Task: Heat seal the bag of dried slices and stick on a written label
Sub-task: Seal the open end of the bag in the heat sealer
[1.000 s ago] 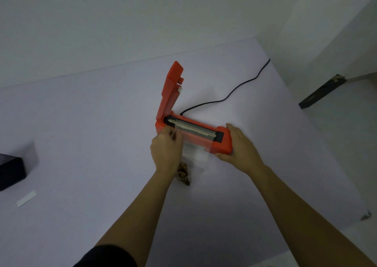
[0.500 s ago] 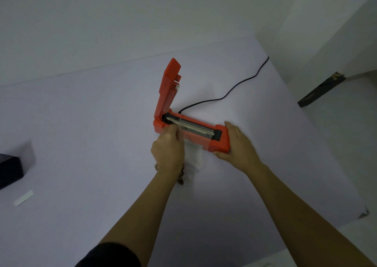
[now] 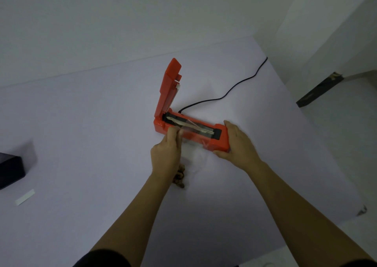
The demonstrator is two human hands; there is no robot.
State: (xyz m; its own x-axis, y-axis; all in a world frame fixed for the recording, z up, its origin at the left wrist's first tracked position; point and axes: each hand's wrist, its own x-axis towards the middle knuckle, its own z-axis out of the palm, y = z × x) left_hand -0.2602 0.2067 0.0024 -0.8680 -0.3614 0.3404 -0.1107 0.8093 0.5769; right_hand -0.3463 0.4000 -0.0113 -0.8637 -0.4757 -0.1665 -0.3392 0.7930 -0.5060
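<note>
An orange heat sealer (image 3: pixel 221 142) lies on the white table (image 3: pixel 102 124) with its lid (image 3: pixel 168 87) raised upright at the left end. A clear plastic bag (image 3: pixel 196 154) lies in front of it, its open top laid across the sealing strip (image 3: pixel 191 125). Brown dried slices (image 3: pixel 179 177) sit at the bag's bottom, partly hidden by my left wrist. My left hand (image 3: pixel 166 154) pinches the bag's left top edge at the sealer. My right hand (image 3: pixel 237 144) holds the sealer's right end, fingers curled round it. A white label strip (image 3: pixel 24 200) lies at the far left.
A black power cord (image 3: pixel 240 83) runs from the sealer's back to the table's far right edge. A black box (image 3: pixel 10 169) sits at the left edge, near the label. The table's right edge drops to a pale floor with a dark object (image 3: pixel 318 90).
My left hand has slid slightly forward along the bag's top onto the sealer's edge. The right hand stays on the sealer's end. The view has shifted a little.
</note>
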